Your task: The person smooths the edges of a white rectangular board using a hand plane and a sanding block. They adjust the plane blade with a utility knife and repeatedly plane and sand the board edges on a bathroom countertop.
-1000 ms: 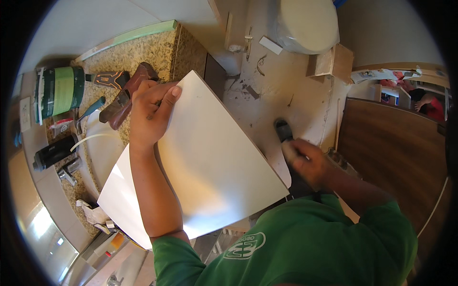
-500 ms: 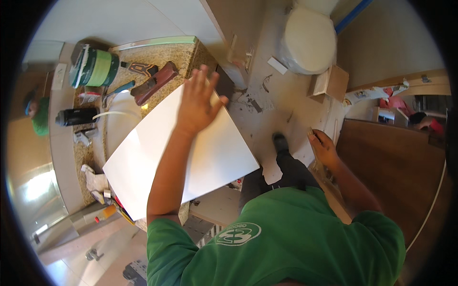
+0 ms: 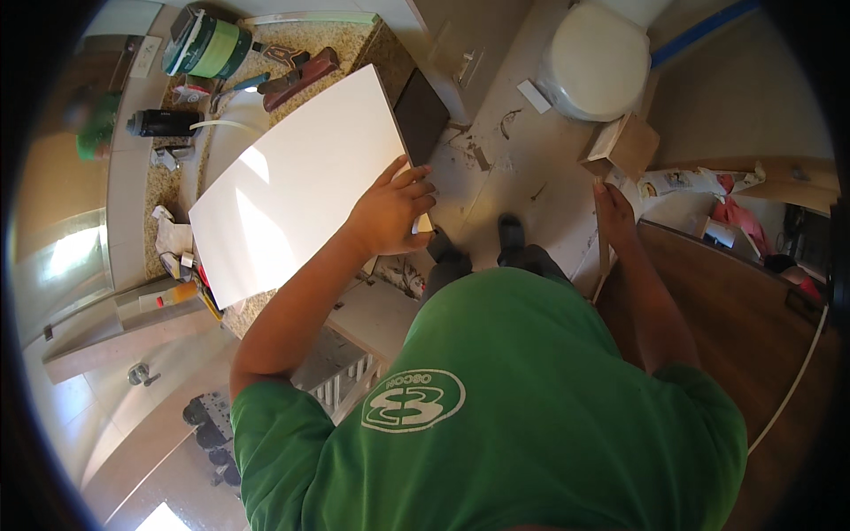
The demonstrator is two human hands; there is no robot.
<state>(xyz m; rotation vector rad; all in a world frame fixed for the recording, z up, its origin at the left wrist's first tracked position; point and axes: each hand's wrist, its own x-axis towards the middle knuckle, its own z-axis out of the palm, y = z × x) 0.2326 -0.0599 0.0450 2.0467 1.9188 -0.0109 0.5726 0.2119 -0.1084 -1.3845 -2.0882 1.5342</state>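
Note:
A white rectangular panel (image 3: 310, 168) lies across the granite counter (image 3: 252, 305), with bright patches of light on it. My left hand (image 3: 390, 208) is at the panel's right edge, its fingers bent over that edge and its thumb lower down. On the other side, my right hand (image 3: 617, 215) is closed around a thin brown strip (image 3: 605, 252), held roughly upright beside the brown wooden door panel (image 3: 708, 310). The strip's lower end runs down by my leg, and part of it is hidden behind my fingers.
On the counter are a green bucket (image 3: 208, 46), a handsaw (image 3: 282, 55), a dark red hand plane (image 3: 303, 78) and a black bottle (image 3: 161, 123). A toilet (image 3: 595, 62) and a cardboard box (image 3: 627, 146) stand ahead, with debris on the floor.
My left hand has slid from the panel's far part to its right edge, fingers now bent over it. My right hand has moved forward. The view has shifted.

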